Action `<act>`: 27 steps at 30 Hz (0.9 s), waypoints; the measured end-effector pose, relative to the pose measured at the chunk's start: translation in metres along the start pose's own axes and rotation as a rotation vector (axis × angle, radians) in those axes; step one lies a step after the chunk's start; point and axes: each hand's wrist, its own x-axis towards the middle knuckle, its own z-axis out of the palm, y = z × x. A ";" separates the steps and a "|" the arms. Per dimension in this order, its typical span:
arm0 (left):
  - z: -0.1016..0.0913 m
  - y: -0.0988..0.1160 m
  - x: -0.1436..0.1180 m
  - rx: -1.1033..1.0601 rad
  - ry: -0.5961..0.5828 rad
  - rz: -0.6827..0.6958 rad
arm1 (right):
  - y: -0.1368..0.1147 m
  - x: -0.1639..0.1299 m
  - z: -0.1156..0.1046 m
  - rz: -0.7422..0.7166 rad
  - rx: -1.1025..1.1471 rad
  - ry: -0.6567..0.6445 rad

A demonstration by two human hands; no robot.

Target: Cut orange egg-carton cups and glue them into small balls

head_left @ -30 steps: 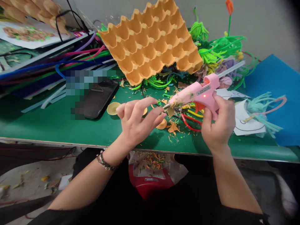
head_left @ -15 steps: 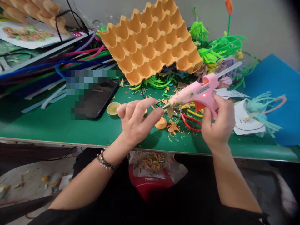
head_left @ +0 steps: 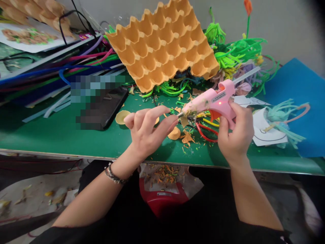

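Observation:
My right hand (head_left: 236, 135) is wrapped round the handle of a pink hot glue gun (head_left: 209, 99). A translucent glue stick (head_left: 246, 75) juts from its back, and bits of debris cling to its front. The metal nozzle points left, at the fingertips of my left hand (head_left: 148, 130). Those fingers are bent, thumb and forefinger close together beside the nozzle; whatever they pinch is hidden. Below the nozzle lie a small round orange cardboard piece (head_left: 174, 133) and torn orange scraps (head_left: 187, 137). A pale yellow cup-shaped piece (head_left: 122, 117) sits just left of my left hand.
An orange egg tray (head_left: 162, 44) leans at the back over green pipe cleaners (head_left: 228, 59). Red-handled scissors (head_left: 206, 133) lie under the glue gun. A dark phone (head_left: 106, 108) rests at left. Cut-out paper (head_left: 269, 132) and a blue sheet (head_left: 291, 84) are at right.
The glue gun and my right hand have shifted very slightly left. My left hand stays at the nozzle in nearly the same pose.

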 end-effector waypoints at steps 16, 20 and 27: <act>-0.002 0.003 0.006 0.067 0.095 0.129 | -0.001 0.000 0.001 0.017 0.018 -0.003; -0.004 0.003 0.009 0.053 0.163 0.112 | 0.002 0.000 0.001 0.039 0.015 -0.022; -0.012 0.005 0.013 -0.040 0.102 0.007 | 0.005 0.000 0.001 0.047 -0.012 0.013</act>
